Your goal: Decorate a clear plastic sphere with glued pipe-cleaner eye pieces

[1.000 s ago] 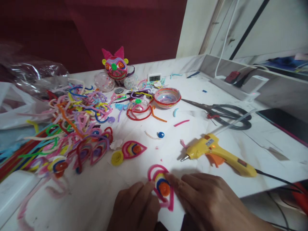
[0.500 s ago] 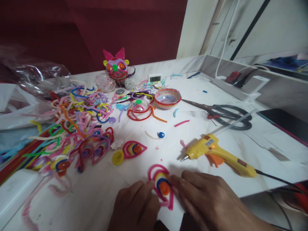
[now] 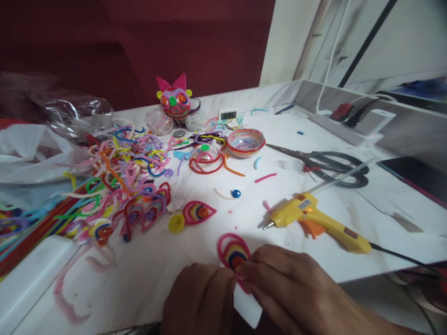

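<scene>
A pipe-cleaner eye shape with a pink outline and yellow, blue and orange curves inside lies at the table's near edge. My left hand has its bent fingers closed at the lower left of this shape. My right hand pinches its lower right side, covering much of the orange centre. The fingertips of both hands meet at its lower end, which they partly hide. A similar finished-looking pink eye shape rests just beyond, touching or close to a yellow coil.
A yellow hot glue gun lies to the right, nozzle toward my hands. Scissors and a phone lie behind it. Tangled pipe cleaners fill the left. A bowl and decorated head figure stand farther back.
My fingers have come closer together over the lower end of the eye shape, covering more of its orange centre. The view has shifted slightly. A white patch now shows below the fingers.
</scene>
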The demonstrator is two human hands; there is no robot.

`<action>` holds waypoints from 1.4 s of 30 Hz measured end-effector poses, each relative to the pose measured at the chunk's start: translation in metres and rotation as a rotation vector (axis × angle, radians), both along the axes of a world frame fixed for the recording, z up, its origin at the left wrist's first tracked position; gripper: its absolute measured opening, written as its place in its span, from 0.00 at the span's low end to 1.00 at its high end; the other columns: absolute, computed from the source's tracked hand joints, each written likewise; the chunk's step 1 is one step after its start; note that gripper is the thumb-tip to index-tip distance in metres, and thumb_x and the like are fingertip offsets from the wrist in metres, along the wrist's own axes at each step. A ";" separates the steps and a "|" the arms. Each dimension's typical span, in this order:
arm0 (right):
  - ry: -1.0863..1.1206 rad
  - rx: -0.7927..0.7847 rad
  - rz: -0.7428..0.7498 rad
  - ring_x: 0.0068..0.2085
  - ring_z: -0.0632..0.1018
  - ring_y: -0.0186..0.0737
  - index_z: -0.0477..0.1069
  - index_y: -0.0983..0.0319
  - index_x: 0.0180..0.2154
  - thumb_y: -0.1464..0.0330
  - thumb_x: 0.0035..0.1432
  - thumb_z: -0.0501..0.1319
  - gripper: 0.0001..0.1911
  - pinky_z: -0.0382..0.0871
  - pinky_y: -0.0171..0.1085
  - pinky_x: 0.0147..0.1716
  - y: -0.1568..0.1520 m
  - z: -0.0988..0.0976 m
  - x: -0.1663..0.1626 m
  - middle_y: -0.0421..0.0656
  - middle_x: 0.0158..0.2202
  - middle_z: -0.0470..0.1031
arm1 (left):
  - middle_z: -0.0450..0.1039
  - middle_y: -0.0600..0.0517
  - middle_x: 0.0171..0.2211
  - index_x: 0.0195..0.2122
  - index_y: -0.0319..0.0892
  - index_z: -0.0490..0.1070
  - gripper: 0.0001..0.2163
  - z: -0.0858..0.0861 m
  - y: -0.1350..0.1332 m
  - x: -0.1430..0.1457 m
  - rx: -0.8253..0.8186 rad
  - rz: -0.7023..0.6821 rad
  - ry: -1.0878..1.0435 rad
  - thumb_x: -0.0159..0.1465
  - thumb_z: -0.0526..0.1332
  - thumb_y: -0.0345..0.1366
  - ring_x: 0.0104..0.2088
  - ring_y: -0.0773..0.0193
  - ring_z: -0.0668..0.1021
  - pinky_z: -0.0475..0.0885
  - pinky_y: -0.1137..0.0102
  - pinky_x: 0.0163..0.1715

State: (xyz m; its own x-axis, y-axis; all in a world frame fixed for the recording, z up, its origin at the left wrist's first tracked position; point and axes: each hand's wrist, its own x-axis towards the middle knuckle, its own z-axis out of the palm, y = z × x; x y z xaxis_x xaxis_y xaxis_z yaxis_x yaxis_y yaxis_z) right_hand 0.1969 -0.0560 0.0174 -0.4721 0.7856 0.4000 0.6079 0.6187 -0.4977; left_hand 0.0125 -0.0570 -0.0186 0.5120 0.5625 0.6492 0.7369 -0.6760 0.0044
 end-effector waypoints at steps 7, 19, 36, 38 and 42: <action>0.068 -0.059 -0.015 0.32 0.76 0.37 0.69 0.62 0.34 0.73 0.68 0.46 0.15 0.71 0.33 0.32 0.005 0.000 0.002 0.46 0.32 0.74 | 0.77 0.49 0.29 0.37 0.38 0.71 0.04 -0.003 0.003 -0.009 0.016 -0.025 0.068 0.62 0.58 0.27 0.30 0.63 0.78 0.73 0.71 0.30; 0.157 -0.231 -0.067 0.30 0.72 0.31 0.69 0.61 0.35 0.75 0.65 0.54 0.08 0.63 0.31 0.29 0.009 0.002 0.006 0.39 0.30 0.72 | 0.78 0.50 0.32 0.41 0.37 0.68 0.05 -0.001 0.006 -0.002 -0.075 0.028 -0.032 0.68 0.54 0.28 0.32 0.66 0.79 0.75 0.74 0.36; -0.254 -0.356 -0.122 0.30 0.74 0.34 0.73 0.64 0.31 0.77 0.60 0.58 0.08 0.57 0.32 0.28 0.049 0.016 -0.006 0.42 0.31 0.75 | 0.75 0.53 0.30 0.37 0.43 0.71 0.07 0.006 0.021 0.000 -0.474 0.114 -0.282 0.68 0.54 0.33 0.32 0.64 0.78 0.72 0.71 0.34; -0.340 -0.366 -0.122 0.31 0.75 0.35 0.72 0.64 0.30 0.76 0.60 0.59 0.07 0.57 0.33 0.29 0.052 0.018 -0.009 0.42 0.31 0.76 | 0.75 0.53 0.30 0.37 0.43 0.71 0.07 0.003 0.024 -0.003 -0.496 0.094 -0.267 0.67 0.54 0.33 0.32 0.64 0.78 0.71 0.72 0.33; -0.427 -0.361 -0.096 0.30 0.75 0.36 0.70 0.64 0.30 0.75 0.61 0.58 0.07 0.57 0.34 0.28 0.056 0.019 -0.013 0.43 0.32 0.76 | 0.76 0.52 0.31 0.38 0.42 0.72 0.08 0.000 0.027 -0.008 -0.490 0.073 -0.276 0.68 0.53 0.32 0.33 0.65 0.79 0.72 0.72 0.35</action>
